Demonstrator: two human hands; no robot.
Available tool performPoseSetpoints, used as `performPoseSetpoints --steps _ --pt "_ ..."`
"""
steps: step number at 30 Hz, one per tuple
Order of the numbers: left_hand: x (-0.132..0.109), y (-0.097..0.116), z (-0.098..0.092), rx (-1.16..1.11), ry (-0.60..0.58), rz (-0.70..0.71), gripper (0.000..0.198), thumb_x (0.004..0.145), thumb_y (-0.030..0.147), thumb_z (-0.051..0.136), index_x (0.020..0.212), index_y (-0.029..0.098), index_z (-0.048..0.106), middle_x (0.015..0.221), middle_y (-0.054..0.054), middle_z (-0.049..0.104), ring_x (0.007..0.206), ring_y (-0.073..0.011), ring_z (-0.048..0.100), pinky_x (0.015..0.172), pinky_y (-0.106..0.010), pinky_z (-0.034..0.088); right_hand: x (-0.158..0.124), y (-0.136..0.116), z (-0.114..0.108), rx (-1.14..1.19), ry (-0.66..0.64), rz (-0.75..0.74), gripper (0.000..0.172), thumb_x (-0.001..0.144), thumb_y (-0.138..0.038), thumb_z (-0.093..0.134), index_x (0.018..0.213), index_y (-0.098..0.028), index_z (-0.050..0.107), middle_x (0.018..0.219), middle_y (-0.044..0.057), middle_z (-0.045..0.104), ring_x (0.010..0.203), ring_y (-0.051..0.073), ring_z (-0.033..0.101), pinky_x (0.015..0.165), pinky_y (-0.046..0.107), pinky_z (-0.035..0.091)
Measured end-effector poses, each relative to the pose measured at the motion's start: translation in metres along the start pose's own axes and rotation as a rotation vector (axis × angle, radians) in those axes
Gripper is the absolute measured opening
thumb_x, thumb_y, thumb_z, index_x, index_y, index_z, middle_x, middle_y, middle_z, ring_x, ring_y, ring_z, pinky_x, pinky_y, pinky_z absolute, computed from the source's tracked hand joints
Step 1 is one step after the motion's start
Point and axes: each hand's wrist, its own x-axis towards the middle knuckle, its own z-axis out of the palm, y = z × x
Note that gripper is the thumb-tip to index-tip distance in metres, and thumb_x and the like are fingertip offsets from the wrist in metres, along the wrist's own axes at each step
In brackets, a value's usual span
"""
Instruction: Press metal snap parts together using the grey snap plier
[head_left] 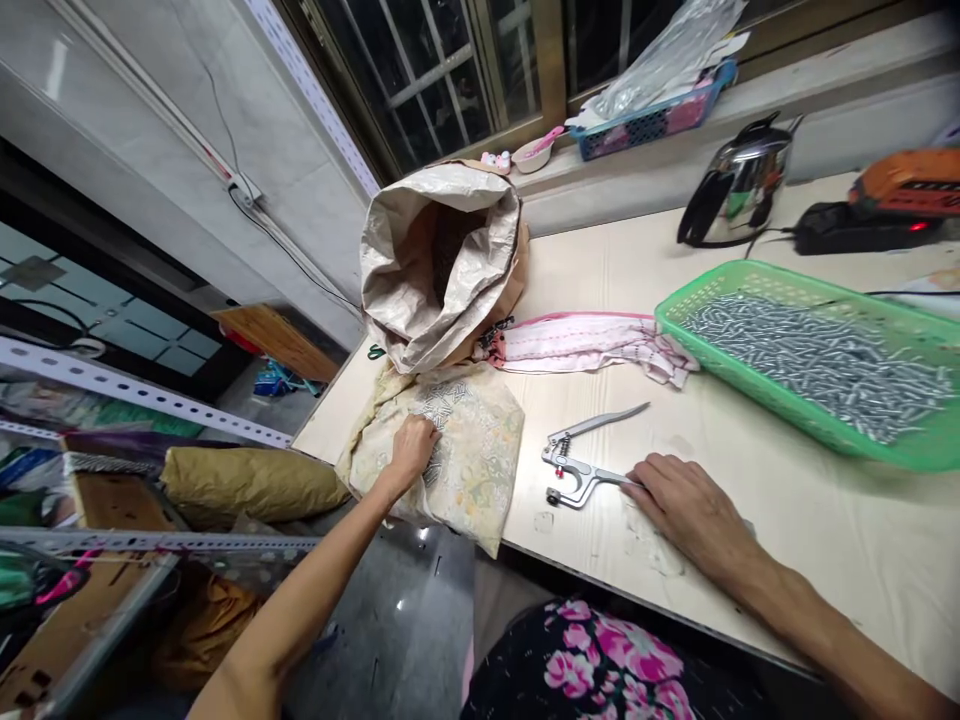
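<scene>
Nearest you, dark clothing (pixel 615 650) with pink flowers covers your lap, just below the edge of the table (pixel 750 440). Your right hand (pixel 694 510) lies palm down on the tabletop, its fingertips touching the end of the lower handle of the pliers (pixel 581 467); you have the fingers bent, but I cannot tell whether they are wrapped around it. The pliers lie on the table between your two hands, their handles spread apart. Your left hand (pixel 412 447) is on the patterned cloth (pixel 480 440) at the table's left corner, fingers curled in against a scatter of small metal pieces (pixel 448 400); whether you have any pinched there, I cannot tell. The cloth hangs over the front edge. To your left, off the table, a brown bundle (pixel 247 480) lies on the shelving. Past the pliers, on your right, the green basket (pixel 772 393) holds a thick layer of more metal bits (pixel 817 360). A pink and white towel (pixel 577 343) stretches between that basket and the open sack (pixel 480 300), which stands just behind the cloth. Farther back on your right are a shiny kettle (pixel 739 185) and an orange device (pixel 911 183). On the windowsill, a blue basket (pixel 645 125) sits beside a small bowl (pixel 531 158).
</scene>
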Motion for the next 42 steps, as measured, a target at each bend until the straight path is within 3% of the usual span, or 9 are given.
performPoseSetpoints --steps 8,13,21,25,29,33,36,42 --pt "0.004 -0.01 -0.001 -0.069 -0.037 0.025 0.019 0.081 0.012 0.051 0.086 0.013 0.068 0.091 -0.01 0.067 0.089 -0.0199 0.059 0.081 -0.028 0.044 0.0 0.0 0.001 -0.01 -0.014 0.005 0.021 0.098 -0.027 0.042 0.08 -0.02 0.051 0.075 0.003 0.054 0.072 0.02 0.05 0.068 0.034 0.031" --pt "-0.002 -0.009 0.001 -0.118 -0.04 0.043 0.018 0.08 0.012 0.051 0.083 0.014 0.068 0.093 -0.008 0.066 0.093 -0.0192 0.059 0.082 -0.027 0.044 0.0 0.0 0.001 -0.025 -0.019 0.0 0.021 0.098 -0.027 0.042 0.08 -0.02 0.051 0.075 0.004 0.054 0.073 0.021 0.05 0.069 0.034 0.031" --pt "-0.006 -0.004 -0.01 -0.173 0.039 0.046 0.016 0.08 0.016 0.05 0.083 0.014 0.066 0.088 -0.009 0.066 0.085 -0.0195 0.059 0.079 -0.029 0.045 0.002 -0.002 -0.001 -0.017 -0.044 0.026 0.019 0.097 -0.025 0.044 0.081 -0.019 0.053 0.078 0.004 0.055 0.075 0.021 0.05 0.069 0.033 0.031" --pt "-0.018 0.028 -0.02 -0.556 0.08 0.055 0.024 0.081 0.028 0.053 0.092 0.013 0.068 0.085 -0.007 0.07 0.073 -0.0175 0.062 0.071 -0.028 0.048 0.006 -0.004 -0.007 -0.003 -0.053 0.019 0.018 0.096 -0.021 0.045 0.08 -0.019 0.053 0.079 0.004 0.056 0.074 0.019 0.049 0.069 0.032 0.03" --pt "-0.039 0.085 -0.019 -1.015 -0.087 0.066 0.034 0.075 0.038 0.062 0.094 0.012 0.072 0.083 -0.006 0.072 0.06 -0.0142 0.061 0.06 -0.025 0.049 0.01 -0.006 -0.014 -0.076 -0.047 -0.047 0.025 0.097 -0.017 0.042 0.076 -0.019 0.054 0.075 0.003 0.055 0.072 0.018 0.046 0.071 0.032 0.028" --pt "-0.056 0.128 -0.008 -1.177 -0.156 0.04 0.032 0.07 0.04 0.068 0.085 0.011 0.074 0.071 -0.005 0.071 0.055 -0.0127 0.058 0.054 -0.023 0.046 0.011 -0.01 -0.021 -0.165 -0.011 -0.093 0.029 0.097 -0.011 0.038 0.075 -0.019 0.057 0.072 0.002 0.054 0.071 0.018 0.042 0.075 0.034 0.027" --pt "-0.061 0.138 0.002 -1.207 -0.156 0.001 0.031 0.068 0.041 0.071 0.08 0.012 0.074 0.07 -0.005 0.071 0.059 -0.0139 0.06 0.055 -0.023 0.046 0.011 -0.013 -0.025 -0.19 0.006 -0.115 0.029 0.097 -0.009 0.038 0.078 -0.02 0.059 0.073 0.002 0.055 0.072 0.018 0.042 0.077 0.034 0.027" --pt "-0.06 0.139 0.015 -1.178 -0.17 -0.002 0.03 0.067 0.04 0.073 0.077 0.011 0.074 0.075 -0.008 0.074 0.069 -0.0175 0.065 0.063 -0.025 0.048 0.014 -0.015 -0.028 -0.222 0.018 -0.126 0.031 0.098 -0.011 0.038 0.076 -0.02 0.059 0.07 0.001 0.054 0.072 0.018 0.042 0.078 0.035 0.026"
